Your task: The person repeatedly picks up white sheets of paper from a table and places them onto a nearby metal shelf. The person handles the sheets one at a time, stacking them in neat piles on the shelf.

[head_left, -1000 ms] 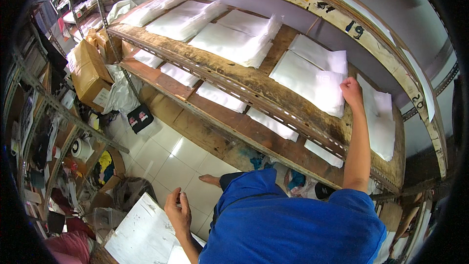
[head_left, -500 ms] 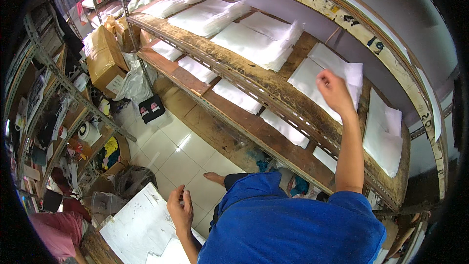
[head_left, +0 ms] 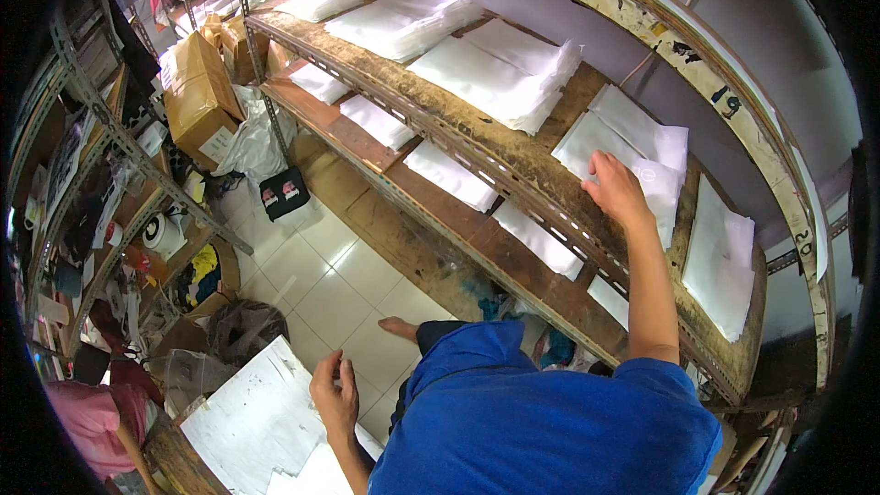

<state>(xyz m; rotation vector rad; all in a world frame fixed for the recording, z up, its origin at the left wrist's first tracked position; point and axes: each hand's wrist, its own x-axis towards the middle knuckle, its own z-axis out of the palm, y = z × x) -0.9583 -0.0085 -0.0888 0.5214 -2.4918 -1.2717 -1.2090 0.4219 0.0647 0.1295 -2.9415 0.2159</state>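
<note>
My right hand [head_left: 619, 188] hovers over or touches a stack of white sheets [head_left: 637, 128] on the upper shelf. Its fingers are curled together, and whatever they may grip is hidden. Beside the wrist, a faint round mark shows on the white surface. My left hand [head_left: 335, 396] hangs low near a white board [head_left: 252, 408], its fingers loosely bent and apart, with nothing visible in them. Another white stack [head_left: 720, 261] lies to the right of my right hand, and a thicker one [head_left: 500, 73] to its left.
Below is a lower shelf [head_left: 394, 165] with more white sheets. Cardboard boxes [head_left: 197, 96] and a clear plastic bag [head_left: 252, 142] stand at the far left, near a black case [head_left: 284, 192] on the tiles. A cluttered rack [head_left: 115, 156] lines the left; a person in pink [head_left: 96, 422] is at lower left.
My right hand has come down and nearer across the stack, and a faintly marked white area now shows beside it. My left hand has barely moved. The view has shifted slightly.
</note>
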